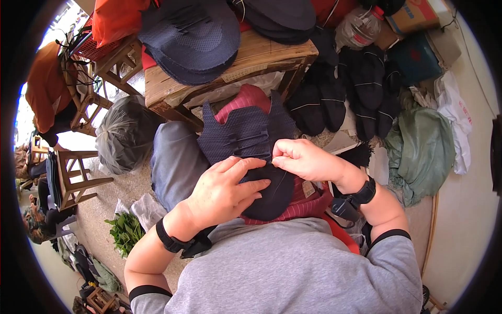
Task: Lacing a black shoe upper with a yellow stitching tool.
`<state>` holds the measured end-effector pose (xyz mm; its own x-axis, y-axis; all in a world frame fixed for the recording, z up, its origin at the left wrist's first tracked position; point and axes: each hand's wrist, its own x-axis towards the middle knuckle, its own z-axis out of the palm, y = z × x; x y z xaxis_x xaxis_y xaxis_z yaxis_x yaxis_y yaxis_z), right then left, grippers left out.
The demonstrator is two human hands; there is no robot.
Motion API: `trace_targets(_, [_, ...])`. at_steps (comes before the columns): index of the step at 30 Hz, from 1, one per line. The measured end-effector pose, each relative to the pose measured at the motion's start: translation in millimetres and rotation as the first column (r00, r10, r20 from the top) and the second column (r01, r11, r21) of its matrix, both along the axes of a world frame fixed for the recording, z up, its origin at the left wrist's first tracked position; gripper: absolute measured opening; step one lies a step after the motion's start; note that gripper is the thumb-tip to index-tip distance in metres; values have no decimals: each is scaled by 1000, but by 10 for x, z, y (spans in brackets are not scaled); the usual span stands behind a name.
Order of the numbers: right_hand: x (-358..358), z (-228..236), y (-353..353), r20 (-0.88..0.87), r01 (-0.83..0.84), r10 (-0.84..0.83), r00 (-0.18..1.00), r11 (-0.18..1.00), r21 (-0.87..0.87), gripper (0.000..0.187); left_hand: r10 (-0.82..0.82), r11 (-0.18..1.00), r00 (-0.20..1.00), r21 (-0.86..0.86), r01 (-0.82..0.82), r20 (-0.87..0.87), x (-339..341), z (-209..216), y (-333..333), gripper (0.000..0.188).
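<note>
Dark fabric piece (235,125) on the lap (175,157), long axis running away from the body. Left hand (222,186) presses, fingers splayed, from its left; right hand (306,159) pinches tight mid-length, anything held too small to tell.

Left: tied, round grey plastic bag (125,137). Near left: bunched green leaves (124,233). Right: large, crumpled green sack (424,149).
</note>
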<state>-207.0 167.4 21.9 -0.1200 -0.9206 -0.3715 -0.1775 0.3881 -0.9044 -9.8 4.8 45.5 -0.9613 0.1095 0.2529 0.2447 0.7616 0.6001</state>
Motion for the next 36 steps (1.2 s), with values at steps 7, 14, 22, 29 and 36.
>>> trace_targets(7, [-96, 90, 138, -203, 119, -117, 972, 993, -5, 19, 246, 922, 969, 301, -243, 26, 17, -158, -20, 23])
trace_targets(14, [-61, 25, 97, 61, 210, -213, 975, 977, 43, 14, 349, 891, 914, 228, -392, 209, -102, -179, 87, 23])
trace_targets(22, [-19, 77, -112, 139, 116, -141, 980, 977, 178, 21, 282, 953, 959, -120, -277, 25, -156, -140, 107, 27])
trace_targets(29, [48, 97, -199, 21, 124, -132, 991, 969, 214, 26, 77, 945, 989, -308, -113, -128, -221, -77, 16, 19])
trace_targets(36, [148, -38, -91, 5, 215, -216, 976, 974, 71, 27, 167, 973, 986, -158, -168, -19, 9, -41, 13, 24])
